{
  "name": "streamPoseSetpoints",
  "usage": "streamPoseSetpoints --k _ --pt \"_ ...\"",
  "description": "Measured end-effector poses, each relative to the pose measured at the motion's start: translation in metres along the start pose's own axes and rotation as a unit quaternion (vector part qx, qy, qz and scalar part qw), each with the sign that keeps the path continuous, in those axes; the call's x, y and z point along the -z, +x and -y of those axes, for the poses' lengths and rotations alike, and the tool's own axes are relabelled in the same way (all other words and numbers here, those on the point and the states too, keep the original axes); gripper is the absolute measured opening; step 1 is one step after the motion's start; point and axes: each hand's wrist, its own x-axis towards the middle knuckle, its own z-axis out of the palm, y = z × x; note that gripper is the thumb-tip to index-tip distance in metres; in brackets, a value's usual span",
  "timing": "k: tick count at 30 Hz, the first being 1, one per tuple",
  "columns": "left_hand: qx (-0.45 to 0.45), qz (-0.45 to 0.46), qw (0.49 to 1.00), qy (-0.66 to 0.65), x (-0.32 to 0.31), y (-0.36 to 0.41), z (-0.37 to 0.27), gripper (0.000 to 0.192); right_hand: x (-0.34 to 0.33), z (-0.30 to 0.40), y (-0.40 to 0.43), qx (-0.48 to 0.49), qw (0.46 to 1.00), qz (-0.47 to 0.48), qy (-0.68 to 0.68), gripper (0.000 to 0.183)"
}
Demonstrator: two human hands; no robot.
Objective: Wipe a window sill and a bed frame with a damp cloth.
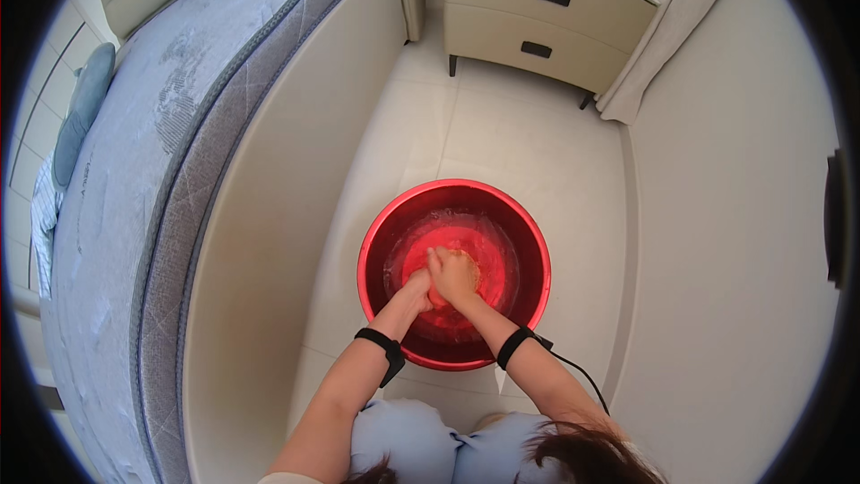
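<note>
A round red basin (534, 323) stands on the pale tiled floor in front of me, with water (500, 242) inside. Both of my hands are down in the basin, close together near its middle. My right hand (452, 274) lies over a yellowish, rough-looking thing (476, 262) that shows at its edge; its kind cannot be told. Just left of that is my left hand (418, 289), its fingers partly hidden, and whether it grips anything does not show. Black bands circle both forearms, and a black cable runs from the right one.
Along the left runs a bed with a grey-blue mattress (175, 114) and a beige side panel (269, 215). A cream drawer cabinet (537, 20) on dark legs stands ahead, beside a curtain (672, 33). A white wall (725, 228) rises on the right.
</note>
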Motion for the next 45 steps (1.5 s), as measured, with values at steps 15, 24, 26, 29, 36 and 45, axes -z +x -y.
streamPoseSetpoints --k 15,24,26,29,36,45 --pt "-0.027 -0.214 0.976 0.03 -0.028 -0.03 -0.002 0.058 -0.033 -0.05 -0.028 -0.2 0.927 0.128 0.289 0.027" --pt "-0.146 0.361 0.921 0.005 0.068 0.037 0.026 0.04 -0.01 0.026 -0.027 0.08 0.997 0.008 -0.006 0.034" --pt "-0.032 0.198 0.98 -0.007 0.025 0.027 0.022 0.04 -0.003 -0.008 -0.012 -0.013 0.997 0.001 -0.075 0.035" --pt "0.056 0.016 0.998 -0.033 0.009 0.006 0.01 0.045 0.014 -0.042 -0.003 -0.051 0.996 0.027 -0.068 0.038" --pt "0.024 -0.209 0.977 0.04 -0.002 -0.016 -0.003 0.06 -0.01 -0.111 -0.018 -0.086 0.984 -0.125 -0.098 0.027" --pt "-0.122 -0.004 0.98 -0.158 0.051 0.029 0.026 0.045 -0.01 0.028 -0.019 -0.009 0.944 0.123 0.306 0.03"
